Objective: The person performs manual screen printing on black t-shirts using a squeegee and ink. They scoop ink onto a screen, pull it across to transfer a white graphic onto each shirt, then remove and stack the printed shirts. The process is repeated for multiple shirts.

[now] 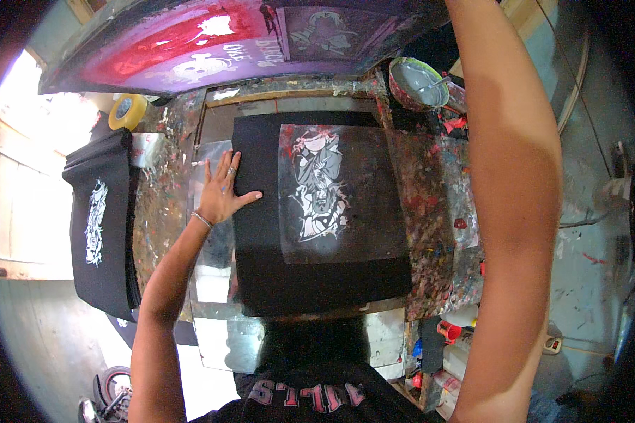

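Observation:
A black fabric piece (261, 282) lies flat on the paint-stained table in front of me. On it is a slightly glossy dark rectangle (381, 211) bearing a grey and white printed figure (320, 187); I cannot tell whether this is a separate sheet. My left hand (222, 194) rests with fingers spread at the fabric's left edge, its thumb over the black cloth. Across the right side my right forearm (511, 176) stretches up past the top edge, so the right hand is out of the picture. At the far side stands a tilted screen-printing frame (247, 53) with pink and purple stains.
At the left hangs a stack of black fabric pieces (109, 233) with a white print on top. A yellow tape roll (128, 111) sits behind it. Toward the far right is a bowl of greyish ink (416, 81) with a utensil inside. Containers (448, 330) stand low at the right.

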